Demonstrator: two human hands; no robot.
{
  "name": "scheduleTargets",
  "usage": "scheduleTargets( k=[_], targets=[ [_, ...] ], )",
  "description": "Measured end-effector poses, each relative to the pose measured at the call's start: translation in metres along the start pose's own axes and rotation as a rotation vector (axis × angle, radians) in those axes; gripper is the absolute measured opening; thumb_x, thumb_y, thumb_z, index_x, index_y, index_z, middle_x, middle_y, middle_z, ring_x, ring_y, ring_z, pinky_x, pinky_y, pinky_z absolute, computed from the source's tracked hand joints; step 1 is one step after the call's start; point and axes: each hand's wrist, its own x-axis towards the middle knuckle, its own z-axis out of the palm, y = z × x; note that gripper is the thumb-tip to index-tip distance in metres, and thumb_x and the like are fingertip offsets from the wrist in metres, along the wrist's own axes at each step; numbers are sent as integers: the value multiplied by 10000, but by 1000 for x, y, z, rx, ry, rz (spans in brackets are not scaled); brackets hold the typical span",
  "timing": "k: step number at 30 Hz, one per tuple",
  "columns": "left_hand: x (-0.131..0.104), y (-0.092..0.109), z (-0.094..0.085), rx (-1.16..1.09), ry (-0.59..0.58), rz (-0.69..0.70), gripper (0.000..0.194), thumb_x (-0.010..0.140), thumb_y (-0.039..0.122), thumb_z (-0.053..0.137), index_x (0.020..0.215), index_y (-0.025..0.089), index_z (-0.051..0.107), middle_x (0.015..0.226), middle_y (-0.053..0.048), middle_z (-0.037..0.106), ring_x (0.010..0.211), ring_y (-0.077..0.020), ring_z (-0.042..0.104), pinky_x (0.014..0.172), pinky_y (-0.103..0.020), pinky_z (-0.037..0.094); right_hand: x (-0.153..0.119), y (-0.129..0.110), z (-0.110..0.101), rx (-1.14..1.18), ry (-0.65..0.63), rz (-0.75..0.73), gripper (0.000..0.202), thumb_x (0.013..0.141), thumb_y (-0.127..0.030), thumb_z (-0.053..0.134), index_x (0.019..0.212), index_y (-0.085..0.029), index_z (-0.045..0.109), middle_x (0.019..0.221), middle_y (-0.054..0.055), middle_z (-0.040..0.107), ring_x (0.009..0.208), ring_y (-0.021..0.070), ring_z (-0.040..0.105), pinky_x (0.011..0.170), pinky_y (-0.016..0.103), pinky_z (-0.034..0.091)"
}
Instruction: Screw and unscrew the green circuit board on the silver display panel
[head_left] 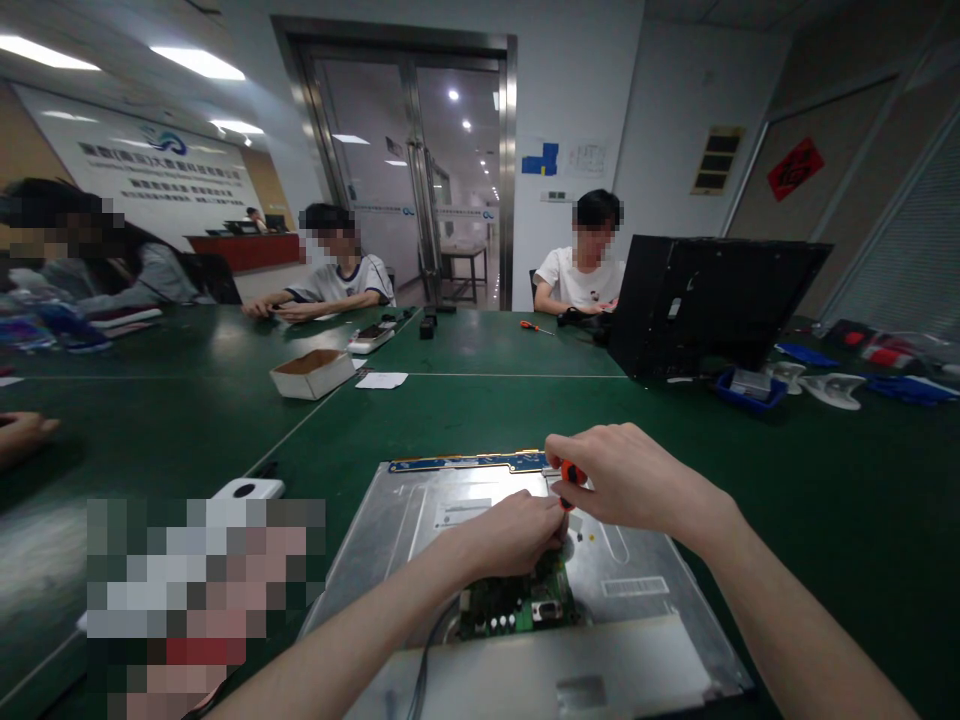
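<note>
A silver metal panel (pixel 637 590) is laid flat on the green table (pixel 480 410), close to the near edge, with a blue strip (pixel 469 462) along its far edge and a green circuit board (pixel 525 605) set into it near the middle. An orange-handled screwdriver (pixel 571 473) is gripped in the right hand (pixel 626 475), whose fingers are curled tightly round the handle above the panel. The left hand (pixel 517 530) is closed in a pinch just beside the right one, at the far edge of the circuit board; what it pinches is hidden by the fingers, though the shaft of the screwdriver seems to be steadied there. Dark cables (pixel 427 650) are seen leaving the board toward the near edge. A white device (pixel 247 489) is placed left of the panel. Farther off, an open cardboard box (pixel 313 372), a sheet of paper (pixel 381 380) and a second screwdriver (pixel 536 326) are spread on the table. An upright black panel (pixel 712 300) is propped on the right, with a blue tray (pixel 750 388) at its foot. Three other people are seated along the far side of the table.
</note>
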Motion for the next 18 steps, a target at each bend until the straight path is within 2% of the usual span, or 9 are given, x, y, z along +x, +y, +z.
scheduleTargets(
  k=[12,18],
  targets=[
    [0,-4,4,-17,2,18,115,818,110,561,728,177,590,770,-33,658,708,-203,621,622,-273,443,0,1,3,-5,12,-8,90,853,-262,598,928,-227,561,796,-6,704,700,168,633,512,265,220],
    [-1,-5,4,-46,-6,28,88,825,109,557,809,173,614,885,-52,670,798,-206,627,668,-264,461,2,2,1,3,-8,4,192,867,-402,606,955,-236,565,772,-2,698,683,187,633,508,267,233]
  ],
)
